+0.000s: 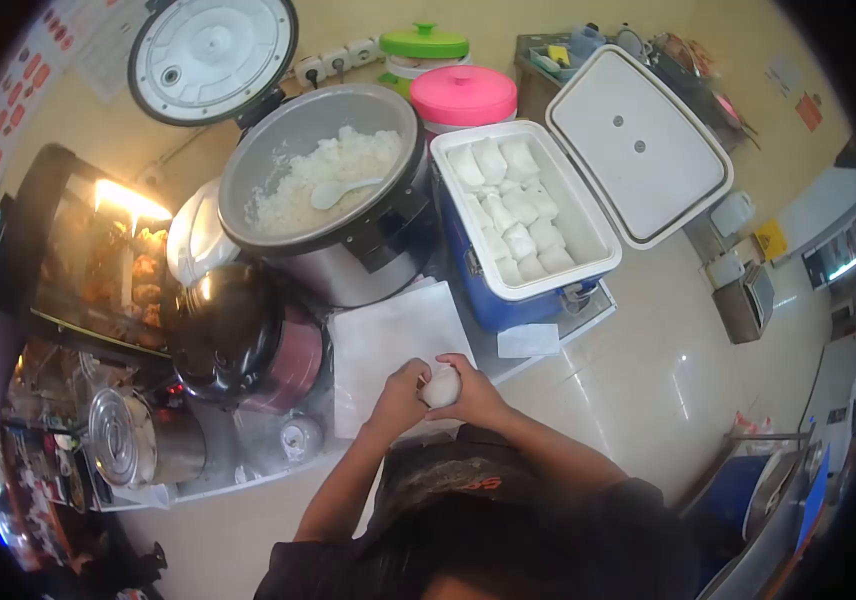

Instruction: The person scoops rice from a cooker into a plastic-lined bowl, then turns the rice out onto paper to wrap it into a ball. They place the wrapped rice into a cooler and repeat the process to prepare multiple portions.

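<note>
Between both hands is a white rounded bundle (441, 388), which looks like a paper-wrapped portion of rice. My left hand (404, 398) closes on its left side, and my right hand (474, 396) curls round its right side. Beneath and beyond the hands lies a stack of white paper sheets (388, 335). Past it stands a large rice cooker (378, 285) with its lid up, holding cooked rice (303, 180) and a white paddle (333, 194). To the right, a blue cooler box (493, 308) holds several similar white wrapped bundles (520, 205).
The cooler's lid (638, 130) hangs open on the right. A dark-lidded pot (293, 360), a steel pot (173, 440) and a small clear container (300, 437) stand left. Behind them is a lit food display (98, 265). Pink (463, 95) and green (425, 42) lidded containers stand at the back.
</note>
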The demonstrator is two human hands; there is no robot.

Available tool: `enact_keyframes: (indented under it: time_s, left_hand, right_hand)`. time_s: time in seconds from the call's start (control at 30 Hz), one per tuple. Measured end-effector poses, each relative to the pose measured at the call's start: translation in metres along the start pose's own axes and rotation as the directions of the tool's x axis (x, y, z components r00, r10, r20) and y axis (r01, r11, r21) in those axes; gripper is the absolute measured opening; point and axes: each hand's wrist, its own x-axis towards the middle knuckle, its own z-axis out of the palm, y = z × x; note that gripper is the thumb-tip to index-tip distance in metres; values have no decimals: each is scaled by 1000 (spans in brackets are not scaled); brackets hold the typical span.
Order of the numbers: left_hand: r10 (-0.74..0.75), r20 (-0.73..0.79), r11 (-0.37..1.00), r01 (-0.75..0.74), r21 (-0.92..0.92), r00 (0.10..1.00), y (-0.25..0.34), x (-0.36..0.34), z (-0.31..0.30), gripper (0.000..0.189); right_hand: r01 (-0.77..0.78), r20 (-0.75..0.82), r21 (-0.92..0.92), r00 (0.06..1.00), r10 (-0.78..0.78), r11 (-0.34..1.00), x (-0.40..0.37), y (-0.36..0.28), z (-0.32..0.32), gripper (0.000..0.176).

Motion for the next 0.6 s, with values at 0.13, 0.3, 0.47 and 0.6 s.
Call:
enact_keyframes:
  time_s: [0.13,0.3,0.47,0.6]
  left_hand:
    - [112,40,994,-112,-7,993,30,1,-23,33]
    - [325,-141,942,-333,-36,935,60,9,-21,24]
    - [189,-292,944,-255,-208,938,133,37,-10,30]
    - [214,-271,960,-254,-120,939,160,92,-10,27]
  right_hand:
    - [82,46,173,995,-91,982,-8,-26,-45,81]
    - [-82,55,322,996,68,943,-19,-64,-87,70]
    - [186,-175,519,979,-109,834,-21,-100,-129,62]
    - [251,-278,504,953,-119,827,-10,-101,-182,63]
